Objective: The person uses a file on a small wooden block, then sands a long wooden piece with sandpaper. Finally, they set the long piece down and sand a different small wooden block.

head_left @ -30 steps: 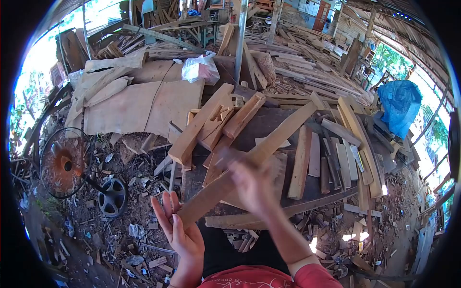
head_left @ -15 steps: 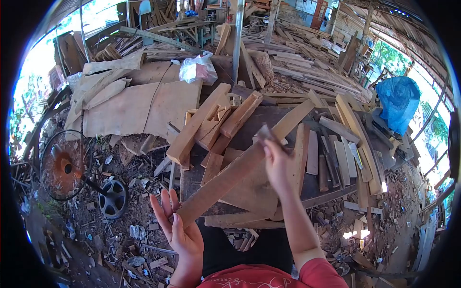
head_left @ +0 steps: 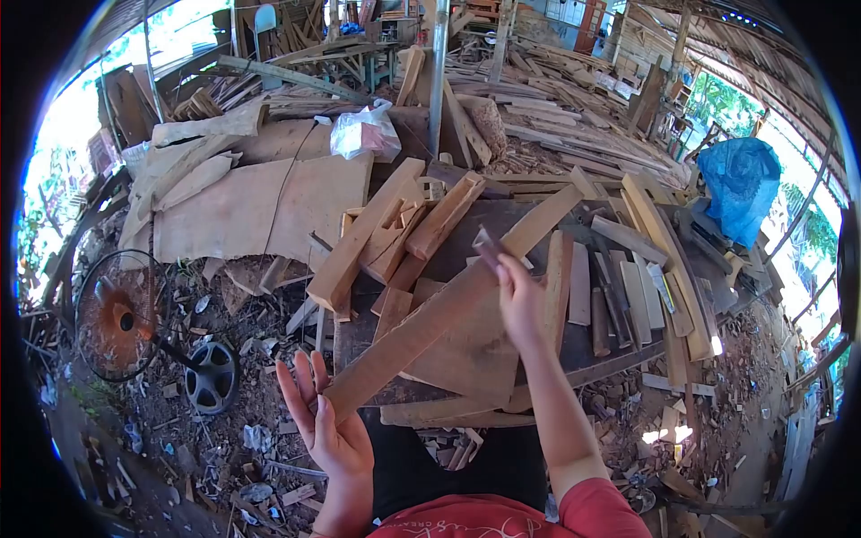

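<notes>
A long wooden plank (head_left: 408, 336) slants up to the right over the workbench (head_left: 359, 334). Its lower end rests against the palm of my left hand (head_left: 332, 426), whose fingers are spread. My right hand (head_left: 520, 296) has its fingers closed round a small dark block (head_left: 487, 245) at the plank's upper end; what the block is, I cannot make out. Beneath the plank lies a flat wooden board (head_left: 466, 359). Thick wooden blocks (head_left: 368, 235) lie beyond it, to the left.
Narrow wood strips (head_left: 637, 296) lie on the bench at the right, near a blue plastic sheet (head_left: 740, 190). An orange fan (head_left: 121, 314) stands at the left. A metal post (head_left: 438, 81) rises behind the bench. Wood scraps litter the ground.
The dark block in my right hand has shifted slightly left and its tilt differs. My left hand has moved slightly left with the plank's lower end.
</notes>
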Demonstrator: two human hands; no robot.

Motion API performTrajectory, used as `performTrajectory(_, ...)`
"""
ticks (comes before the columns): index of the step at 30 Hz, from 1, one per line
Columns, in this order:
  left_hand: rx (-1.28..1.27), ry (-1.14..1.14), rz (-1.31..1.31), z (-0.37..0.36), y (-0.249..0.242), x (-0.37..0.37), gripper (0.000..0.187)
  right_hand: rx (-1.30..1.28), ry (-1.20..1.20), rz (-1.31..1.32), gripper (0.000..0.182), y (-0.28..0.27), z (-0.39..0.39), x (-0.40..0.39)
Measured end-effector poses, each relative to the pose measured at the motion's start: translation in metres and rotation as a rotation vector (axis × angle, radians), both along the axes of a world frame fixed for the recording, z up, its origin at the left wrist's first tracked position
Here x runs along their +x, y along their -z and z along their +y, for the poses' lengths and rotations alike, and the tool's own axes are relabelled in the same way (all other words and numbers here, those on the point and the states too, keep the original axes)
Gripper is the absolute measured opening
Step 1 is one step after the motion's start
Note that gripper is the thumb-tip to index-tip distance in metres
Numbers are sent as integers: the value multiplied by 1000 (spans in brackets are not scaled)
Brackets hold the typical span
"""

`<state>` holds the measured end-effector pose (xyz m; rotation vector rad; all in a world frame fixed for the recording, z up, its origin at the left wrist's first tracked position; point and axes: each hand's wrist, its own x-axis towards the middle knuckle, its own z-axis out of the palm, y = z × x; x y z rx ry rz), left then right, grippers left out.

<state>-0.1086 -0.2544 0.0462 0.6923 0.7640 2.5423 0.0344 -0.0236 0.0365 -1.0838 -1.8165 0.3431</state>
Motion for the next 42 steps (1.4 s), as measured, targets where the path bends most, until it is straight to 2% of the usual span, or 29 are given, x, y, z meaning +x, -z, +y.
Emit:
performTrajectory(1, -7, 5, -10, 0, 0, 1, 58, 2, 3, -2, 26, -3, 2, 1)
performTrajectory(3, -2, 9, 6, 0, 0, 4, 58, -166, 67, -84, 25, -15, 0, -1)
performTrajectory(4, -3, 12, 25, 0, -1, 4, 58, -69, -3, -52, 24, -17, -16, -10)
performTrajectory(5, -2, 11, 25, 1, -1, 4, 58, 55, -75, -143, 23, -20, -37, -17)
performTrajectory(6, -7, -3, 32, 2, -2, 2, 58, -43, -230, -120, 28, -18, -60, -24)
performTrajectory(8, -16, -15, 38, 4, -2, 1, 58, -31, -605, -111, 36, -25, -111, -35)
performTrajectory(10, 31, 17, 39, 4, -2, 0, 58, 152, -634, -266, 42, -28, -150, -38)
performTrajectory(11, 27, 20, 42, 4, -3, 0, 58, 149, -631, -262, 42, -27, -148, -36)
performTrajectory(13, -12, 1, 78, 1, -5, 2, 58, 87, -611, -377, 43, -28, -134, -29)
performTrajectory(14, -13, 0, 79, 0, -4, 2, 58, 47, -496, -412, 42, -31, -122, -24)
performTrajectory(16, -22, 17, 71, -1, 0, 1, 57, 90, -266, -292, 37, -13, -75, -15)
performTrajectory(18, -18, 23, 60, -1, 3, 1, 57, -181, -30, -213, 32, -14, -27, 1)
performTrajectory(20, -23, 25, 40, -3, 6, 3, 57, -125, 141, -184, 31, -7, 13, 15)
performTrajectory(21, -25, 27, 50, -3, 7, 2, 57, -126, 141, -186, 31, -10, 9, 14)
performTrajectory(23, -17, 21, 60, 0, 5, 0, 57, -200, 46, -89, 31, -25, -2, -1)
performTrajectory(24, -25, 12, 58, 0, 4, -1, 57, 7, 9, -192, 33, -20, -15, -12)
performTrajectory(26, -31, 2, 57, 2, 3, -2, 57, 110, -231, -290, 39, -17, -55, -30)
performTrajectory(28, -12, 6, 37, 3, 3, -2, 57, 74, -520, -338, 45, -26, -111, -45)
performTrajectory(30, -49, 22, -17, -1, 6, -2, 57, 129, -662, -316, 48, -30, -154, -54)
performTrajectory(31, -78, 35, -70, -3, 6, -3, 57, 127, -662, -314, 48, -29, -160, -53)
performTrajectory(33, -88, 19, -32, -2, 3, -1, 57, 154, -681, -267, 41, -27, -166, -53)
performTrajectory(34, -48, 10, 28, 0, 5, -1, 57, 82, -681, -278, 43, -32, -156, -47)
performTrajectory(36, -39, -8, 80, 0, 2, -1, 57, 65, -523, -298, 45, -23, -130, -38)
performTrajectory(40, -42, -6, 65, 1, 4, -1, 57, 83, -22, -305, 33, -7, -37, -8)
performTrajectory(42, -41, -8, 76, -1, 6, 0, 56, -66, 65, -106, 29, -11, -5, 11)
